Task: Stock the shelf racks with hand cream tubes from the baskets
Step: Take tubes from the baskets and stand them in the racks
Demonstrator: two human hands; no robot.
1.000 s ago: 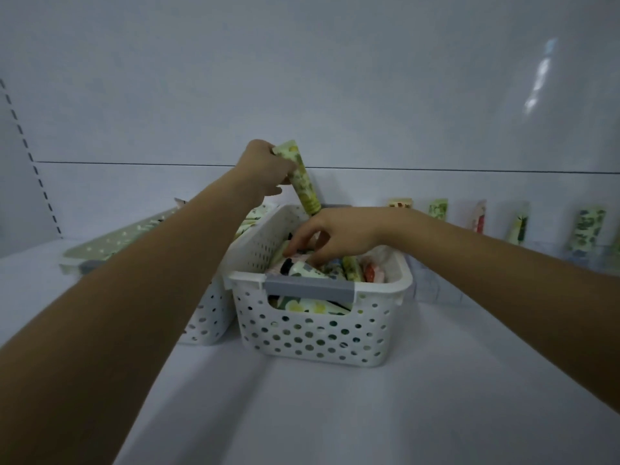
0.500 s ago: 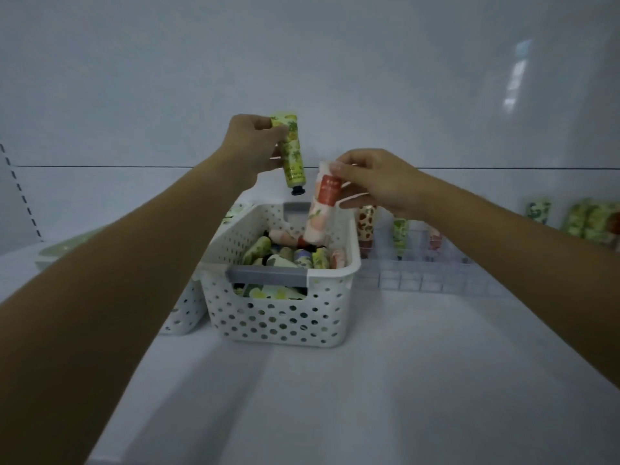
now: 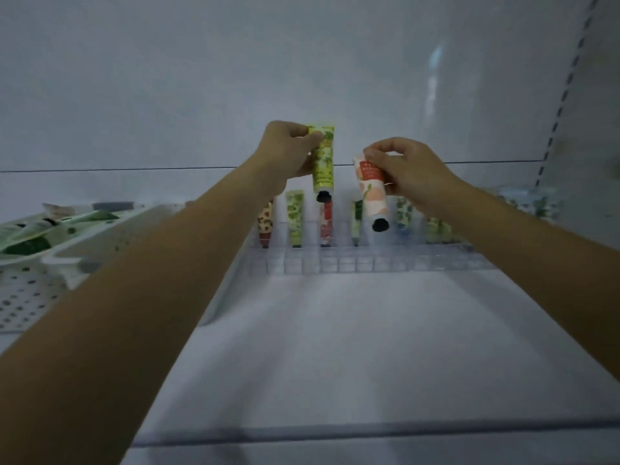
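Left hand [image 3: 288, 152] pinches the green tube [image 3: 323, 159] by its flat top, black cap down, just above the clear rack [image 3: 369, 260]. Right hand [image 3: 407, 169] holds the peach tube [image 3: 372, 196] the same way, but tilted. Best to stand each tube straight, then lower it gently into a free slot.

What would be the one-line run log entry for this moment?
left hand: holds green tube, cap down | right hand: holds peach tube, cap down | both above rack
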